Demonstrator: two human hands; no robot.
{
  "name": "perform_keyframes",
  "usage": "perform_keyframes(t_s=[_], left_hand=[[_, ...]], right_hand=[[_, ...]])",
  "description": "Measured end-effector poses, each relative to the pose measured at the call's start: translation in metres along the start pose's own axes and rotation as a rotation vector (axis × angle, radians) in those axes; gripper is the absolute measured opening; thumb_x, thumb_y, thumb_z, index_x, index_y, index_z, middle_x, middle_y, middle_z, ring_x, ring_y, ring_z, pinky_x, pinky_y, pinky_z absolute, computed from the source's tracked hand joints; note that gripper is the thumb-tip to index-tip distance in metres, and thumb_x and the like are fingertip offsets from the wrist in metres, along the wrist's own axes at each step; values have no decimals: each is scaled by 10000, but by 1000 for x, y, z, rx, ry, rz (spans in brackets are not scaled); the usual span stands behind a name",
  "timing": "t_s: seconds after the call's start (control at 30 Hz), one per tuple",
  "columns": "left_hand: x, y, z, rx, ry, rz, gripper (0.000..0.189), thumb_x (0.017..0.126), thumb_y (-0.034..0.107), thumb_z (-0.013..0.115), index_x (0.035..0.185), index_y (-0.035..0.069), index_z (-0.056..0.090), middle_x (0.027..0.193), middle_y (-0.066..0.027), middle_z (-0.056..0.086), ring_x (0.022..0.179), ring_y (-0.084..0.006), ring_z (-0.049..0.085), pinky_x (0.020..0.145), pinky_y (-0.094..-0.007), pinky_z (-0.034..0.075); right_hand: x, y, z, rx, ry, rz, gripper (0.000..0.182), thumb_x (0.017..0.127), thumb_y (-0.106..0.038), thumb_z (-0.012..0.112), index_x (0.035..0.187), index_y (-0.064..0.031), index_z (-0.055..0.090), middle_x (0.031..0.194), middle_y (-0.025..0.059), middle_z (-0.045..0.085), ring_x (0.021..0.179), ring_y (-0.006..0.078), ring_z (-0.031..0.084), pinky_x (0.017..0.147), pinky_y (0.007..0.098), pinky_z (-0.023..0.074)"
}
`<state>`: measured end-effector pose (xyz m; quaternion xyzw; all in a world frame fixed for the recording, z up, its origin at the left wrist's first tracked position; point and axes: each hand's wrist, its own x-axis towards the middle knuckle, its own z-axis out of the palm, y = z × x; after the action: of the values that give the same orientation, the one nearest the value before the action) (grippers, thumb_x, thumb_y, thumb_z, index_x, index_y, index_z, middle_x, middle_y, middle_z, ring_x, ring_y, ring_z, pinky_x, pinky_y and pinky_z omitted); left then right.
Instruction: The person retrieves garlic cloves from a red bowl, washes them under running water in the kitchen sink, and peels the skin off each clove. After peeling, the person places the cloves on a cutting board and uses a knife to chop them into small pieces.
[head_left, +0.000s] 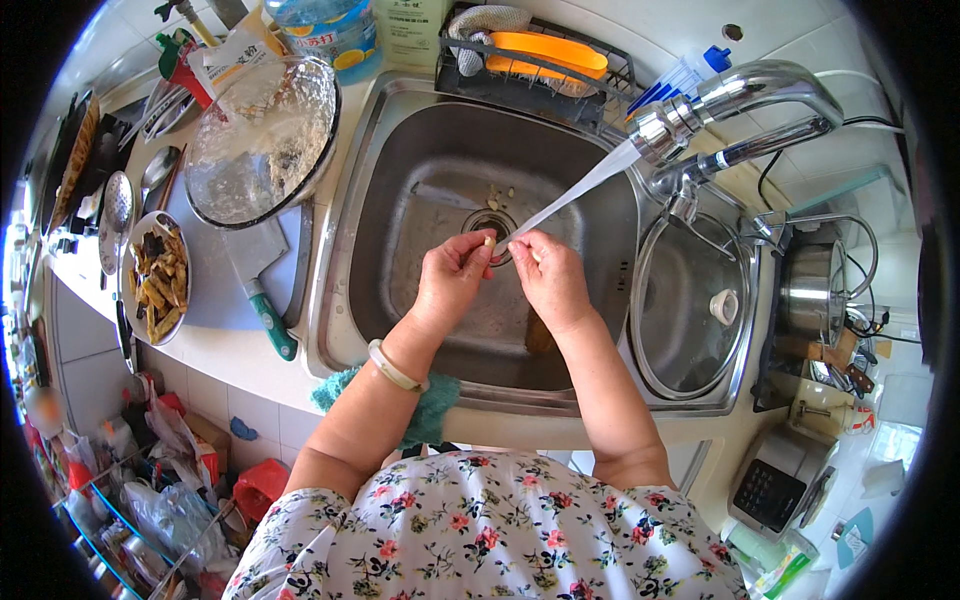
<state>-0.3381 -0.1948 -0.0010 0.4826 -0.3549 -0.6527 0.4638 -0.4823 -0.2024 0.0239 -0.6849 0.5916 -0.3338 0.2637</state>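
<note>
Over a stainless steel sink (405, 277), both hands are raised into a stream of running water (577, 191). My left hand (454, 274) pinches a small pale piece (490, 242), which looks like a garlic clove, between thumb and fingers. Close beside it, my right hand (551, 277) has its fingers closed around another small pale piece (536, 256), mostly hidden. The water falls from a chrome faucet (664, 131) at the upper right and passes between the hands. Beneath them is the drain (491, 219), with a few pale scraps (493, 201) near its rim.
Left of the sink, a floury glass bowl (262, 142) partly covers a cleaver (259, 255) on a cutting board (214, 292). A plate of fried food (159, 277) is beside them. A wire rack (536, 64) stands behind the sink; a glass lid (690, 307) covers the right basin.
</note>
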Motion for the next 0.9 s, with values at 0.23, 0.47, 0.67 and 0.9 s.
perform_keyframes(t_s=[0.23,0.47,0.67,0.9], left_hand=[[-2,-9,0,378,24,316,184,849,28,574,1022,-20,614,814,-50,621,675,-95,551,586,-225,454],[-5,-4,-2,632,-8,582,171,790,-26,587,959,-22,615,777,-133,598,646,-218,581,591,-282,468],[-5,-3,-1,658,41,676,159,784,-25,590,940,-12,618,783,-156,611,657,-237,595,588,-285,466],[-6,-6,4,248,-2,224,142,887,47,519,1002,15,597,770,-23,595,664,-90,541,559,-213,428]], right_hand=[[-1,5,2,291,-123,127,131,811,-138,619,833,-10,639,740,166,641,669,282,644,600,322,491],[2,3,-8,173,-237,147,113,828,-67,588,855,36,627,738,85,662,674,94,595,640,253,485],[1,-6,-1,31,-126,63,102,738,-100,612,800,-19,621,708,194,612,642,317,625,579,344,480],[-2,5,12,603,-76,237,90,813,-68,568,762,6,569,638,56,594,579,95,555,517,248,430]])
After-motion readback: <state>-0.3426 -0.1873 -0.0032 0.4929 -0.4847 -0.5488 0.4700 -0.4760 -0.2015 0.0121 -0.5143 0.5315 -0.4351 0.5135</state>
